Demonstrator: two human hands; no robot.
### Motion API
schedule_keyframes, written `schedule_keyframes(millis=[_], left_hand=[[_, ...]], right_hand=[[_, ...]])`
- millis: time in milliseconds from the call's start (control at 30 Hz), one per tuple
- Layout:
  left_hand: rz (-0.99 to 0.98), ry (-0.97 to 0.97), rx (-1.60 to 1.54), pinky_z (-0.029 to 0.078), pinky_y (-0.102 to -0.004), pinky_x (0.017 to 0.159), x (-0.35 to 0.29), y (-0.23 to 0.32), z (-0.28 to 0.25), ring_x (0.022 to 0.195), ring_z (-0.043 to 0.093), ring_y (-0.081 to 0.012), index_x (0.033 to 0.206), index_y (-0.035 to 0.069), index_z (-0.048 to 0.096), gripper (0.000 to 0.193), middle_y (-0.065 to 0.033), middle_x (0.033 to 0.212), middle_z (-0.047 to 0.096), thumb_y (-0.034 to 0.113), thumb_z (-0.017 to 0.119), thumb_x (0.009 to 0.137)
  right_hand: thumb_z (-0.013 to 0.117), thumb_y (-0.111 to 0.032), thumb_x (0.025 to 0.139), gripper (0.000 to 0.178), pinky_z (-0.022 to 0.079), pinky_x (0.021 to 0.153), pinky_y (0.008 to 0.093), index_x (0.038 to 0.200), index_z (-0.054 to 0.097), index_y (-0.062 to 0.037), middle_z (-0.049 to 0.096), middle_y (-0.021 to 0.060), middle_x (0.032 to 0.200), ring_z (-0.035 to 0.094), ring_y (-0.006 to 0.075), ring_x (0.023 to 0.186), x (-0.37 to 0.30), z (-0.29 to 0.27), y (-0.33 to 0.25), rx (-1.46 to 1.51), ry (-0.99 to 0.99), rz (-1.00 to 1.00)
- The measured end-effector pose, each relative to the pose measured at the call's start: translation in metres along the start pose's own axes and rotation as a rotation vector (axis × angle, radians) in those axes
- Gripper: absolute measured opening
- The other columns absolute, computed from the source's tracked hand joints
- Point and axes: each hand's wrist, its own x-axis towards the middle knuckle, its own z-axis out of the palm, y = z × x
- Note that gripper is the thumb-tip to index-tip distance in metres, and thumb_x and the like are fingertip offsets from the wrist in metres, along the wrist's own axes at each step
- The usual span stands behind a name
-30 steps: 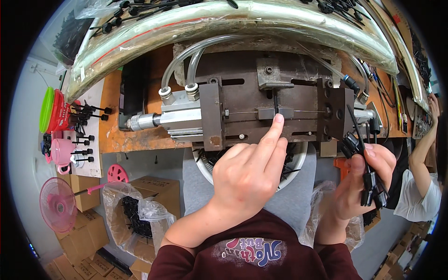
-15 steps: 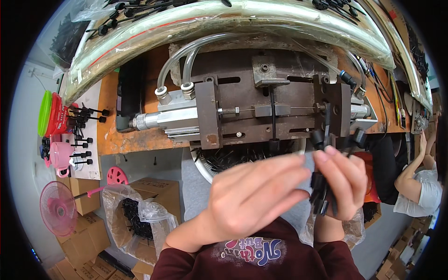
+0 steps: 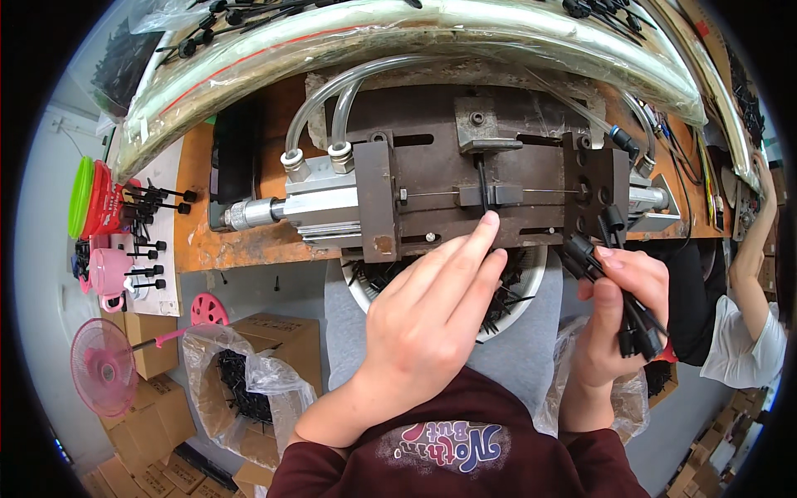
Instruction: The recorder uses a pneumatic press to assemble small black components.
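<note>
A thin black plastic rod (image 3: 486, 195) sits across the small grey block (image 3: 508, 195) in the middle of a dark metal fixture (image 3: 432, 224). My left hand (image 3: 427, 311) reaches up from below, its forefinger tip on the rod and its other fingers around the rod's lower part. The thumb and the rod's lower end are hidden under this hand. To the right of the fixture's front edge, my right hand (image 3: 631, 315) is closed around a bunch of black plastic rods with thick heads (image 3: 639, 332). Their heads stick out above and below the fingers.
Air cylinders (image 3: 324, 207) with clear hoses (image 3: 332, 95) flank the fixture. A white basin (image 3: 361, 290) of black parts rests below the bench edge. On the left are a pink fan (image 3: 104, 365) and a bagged carton (image 3: 278, 344). Another person (image 3: 747, 324) works at right.
My left hand has moved away from the right hand, up onto the rod in the fixture. My right hand has shifted right with its bunch. The left cylinder's threaded tip has drawn back.
</note>
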Motion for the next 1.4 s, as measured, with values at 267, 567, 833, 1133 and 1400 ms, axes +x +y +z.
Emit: schedule_keyframes(millis=[267,567,833,1133,1400], left_hand=[[-0.002,-0.081,0.096,0.054,-0.0295,0.067,0.011,0.001,0.001,0.073,0.068,-0.0204,0.094,0.002,0.071,0.025,-0.0110,0.115,0.069,0.006,0.076,0.070],[-0.063,-0.146,0.018,0.052,-0.0262,0.064,0.011,0.002,-0.007,0.071,0.068,-0.0184,0.097,0.005,0.072,0.028,-0.0090,0.113,0.070,0.008,0.077,0.069],[0.098,-0.188,-0.401,0.054,-0.0272,0.059,0.007,0.008,-0.025,0.073,0.068,-0.0174,0.099,0.008,0.075,0.032,-0.0051,0.097,0.071,0.007,0.080,0.067],[-0.049,0.028,-0.330,0.057,-0.0278,0.067,-0.001,0.009,-0.019,0.076,0.068,-0.0199,0.098,-0.001,0.071,0.032,-0.0150,0.106,0.068,0.003,0.081,0.068],[0.055,-0.082,0.114,0.050,-0.0254,0.057,0.003,-0.001,0.002,0.067,0.066,-0.0160,0.094,0.001,0.070,0.027,-0.0125,0.116,0.068,0.009,0.079,0.070]], right_hand=[[0.071,-0.016,0.088,0.028,0.048,0.049,0.0202,0.100,0.050,-0.0011,0.067,0.0177,0.084,0.057,0.0126,0.055,0.001,0.004,-0.010,0.412,0.138,0.314],[0.067,-0.018,0.091,0.022,0.041,0.040,0.0194,0.094,0.055,0.0003,0.064,0.0120,0.072,0.054,0.0095,0.048,0.003,-0.003,-0.011,0.556,0.032,0.678],[0.064,-0.012,0.092,0.015,0.036,0.039,0.0166,0.091,0.060,0.0024,0.065,0.0082,0.070,0.052,0.0055,0.047,0.008,0.003,-0.013,0.672,-0.172,0.846],[0.055,-0.023,0.099,0.025,0.041,0.041,0.0184,0.088,0.051,-0.0008,0.061,0.0165,0.080,0.050,0.0095,0.049,0.006,0.000,-0.004,0.722,-0.007,0.651],[0.056,-0.025,0.099,0.027,0.043,0.043,0.0179,0.089,0.051,-0.0002,0.060,0.0168,0.088,0.050,0.0086,0.050,0.002,0.001,-0.005,0.721,-0.021,0.584]])
